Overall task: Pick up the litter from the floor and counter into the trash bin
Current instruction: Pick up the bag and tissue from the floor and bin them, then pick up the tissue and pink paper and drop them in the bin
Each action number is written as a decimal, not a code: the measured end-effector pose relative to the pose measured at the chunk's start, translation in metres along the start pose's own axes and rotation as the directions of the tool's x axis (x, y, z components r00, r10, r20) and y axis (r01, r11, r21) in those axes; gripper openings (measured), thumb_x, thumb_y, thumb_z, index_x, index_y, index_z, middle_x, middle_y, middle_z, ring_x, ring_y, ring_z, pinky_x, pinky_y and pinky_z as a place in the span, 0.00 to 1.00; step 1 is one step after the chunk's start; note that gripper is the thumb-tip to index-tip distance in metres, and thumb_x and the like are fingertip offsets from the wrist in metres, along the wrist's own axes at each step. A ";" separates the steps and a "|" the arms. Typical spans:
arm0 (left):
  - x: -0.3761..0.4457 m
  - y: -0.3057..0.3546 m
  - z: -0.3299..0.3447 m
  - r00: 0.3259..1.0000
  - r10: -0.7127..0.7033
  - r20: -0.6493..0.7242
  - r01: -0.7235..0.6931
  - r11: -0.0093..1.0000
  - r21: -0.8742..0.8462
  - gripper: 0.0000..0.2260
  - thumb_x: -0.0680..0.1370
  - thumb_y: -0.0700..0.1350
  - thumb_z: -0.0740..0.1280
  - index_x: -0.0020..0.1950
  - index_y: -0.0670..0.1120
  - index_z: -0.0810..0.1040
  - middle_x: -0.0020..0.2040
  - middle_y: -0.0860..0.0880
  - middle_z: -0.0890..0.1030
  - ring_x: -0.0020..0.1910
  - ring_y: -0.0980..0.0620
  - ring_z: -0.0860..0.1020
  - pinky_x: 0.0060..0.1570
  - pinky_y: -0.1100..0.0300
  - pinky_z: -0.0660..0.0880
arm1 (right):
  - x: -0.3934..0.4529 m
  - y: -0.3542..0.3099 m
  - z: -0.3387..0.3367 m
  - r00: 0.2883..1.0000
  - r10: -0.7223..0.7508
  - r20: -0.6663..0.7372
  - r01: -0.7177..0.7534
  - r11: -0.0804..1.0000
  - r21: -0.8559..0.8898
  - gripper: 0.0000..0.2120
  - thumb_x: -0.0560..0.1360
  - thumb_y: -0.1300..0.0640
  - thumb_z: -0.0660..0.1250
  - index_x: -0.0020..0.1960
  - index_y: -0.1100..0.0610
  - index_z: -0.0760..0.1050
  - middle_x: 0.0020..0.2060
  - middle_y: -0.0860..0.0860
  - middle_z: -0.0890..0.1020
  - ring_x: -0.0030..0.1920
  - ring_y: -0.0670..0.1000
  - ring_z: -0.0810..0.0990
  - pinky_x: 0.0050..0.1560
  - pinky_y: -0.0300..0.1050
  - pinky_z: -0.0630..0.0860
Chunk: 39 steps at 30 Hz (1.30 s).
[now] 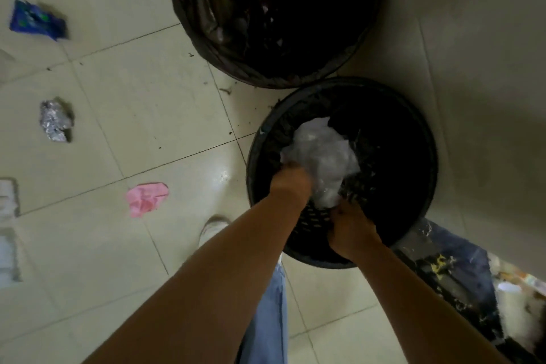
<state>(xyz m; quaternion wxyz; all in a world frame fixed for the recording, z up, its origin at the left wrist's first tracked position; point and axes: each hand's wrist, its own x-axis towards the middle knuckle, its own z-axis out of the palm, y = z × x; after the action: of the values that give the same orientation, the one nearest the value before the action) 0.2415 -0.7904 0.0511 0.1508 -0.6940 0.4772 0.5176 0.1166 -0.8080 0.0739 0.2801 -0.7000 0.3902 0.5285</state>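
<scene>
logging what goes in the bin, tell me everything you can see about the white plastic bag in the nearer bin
The white plastic bag is a crumpled, translucent, glossy film, bunched into a loose lump. It sits inside the nearer black bin, against its left inner side, over the dark liner. The left hand presses on its lower left edge and the right hand meets its bottom end. Blur hides any print.

Crumpled plastic [320, 156] crowding bin [425, 139] mouth

The pale tiled floor [124, 91] under me carries two black bins, the far bin [183, 9] and the near bin [254, 162], rims nearly touching. Left of them lie a blue wrapper [37, 20], a foil ball [55, 121] and a pink paper [146, 198] (all well apart).
</scene>
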 end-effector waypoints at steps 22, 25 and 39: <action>-0.360 -0.245 0.003 0.639 -0.677 -0.365 0.548 0.734 -0.401 0.24 0.82 0.50 0.54 0.77 0.47 0.54 0.79 0.46 0.51 0.78 0.45 0.46 0.76 0.47 0.49 | -0.213 -0.271 -0.065 0.777 -0.498 -0.386 0.388 0.861 -0.330 0.28 0.80 0.46 0.48 0.76 0.53 0.44 0.77 0.53 0.44 0.77 0.56 0.41 0.76 0.57 0.42; -0.390 -0.290 0.036 0.600 -0.748 -0.285 0.601 0.656 -0.456 0.25 0.82 0.52 0.52 0.77 0.49 0.50 0.79 0.47 0.46 0.78 0.44 0.43 0.76 0.46 0.47 | -0.217 -0.321 -0.043 0.744 -0.571 -0.348 0.417 0.803 -0.427 0.28 0.80 0.48 0.49 0.76 0.54 0.45 0.77 0.54 0.44 0.77 0.54 0.41 0.76 0.55 0.40; -0.438 -0.501 0.181 0.686 -0.697 -0.209 0.585 0.699 -0.410 0.27 0.82 0.55 0.49 0.78 0.49 0.45 0.79 0.46 0.45 0.78 0.43 0.44 0.76 0.46 0.48 | -0.180 -0.497 0.112 0.855 -0.334 -0.397 0.205 0.920 -0.333 0.28 0.80 0.47 0.51 0.76 0.55 0.48 0.77 0.53 0.47 0.77 0.54 0.44 0.77 0.54 0.43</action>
<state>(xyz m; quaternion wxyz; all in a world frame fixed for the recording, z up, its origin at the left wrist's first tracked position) 0.5440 -0.1908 0.2103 0.1263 -0.9122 0.1311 0.3671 0.4523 -0.4056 0.2043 0.1534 -0.8827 0.2626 0.3584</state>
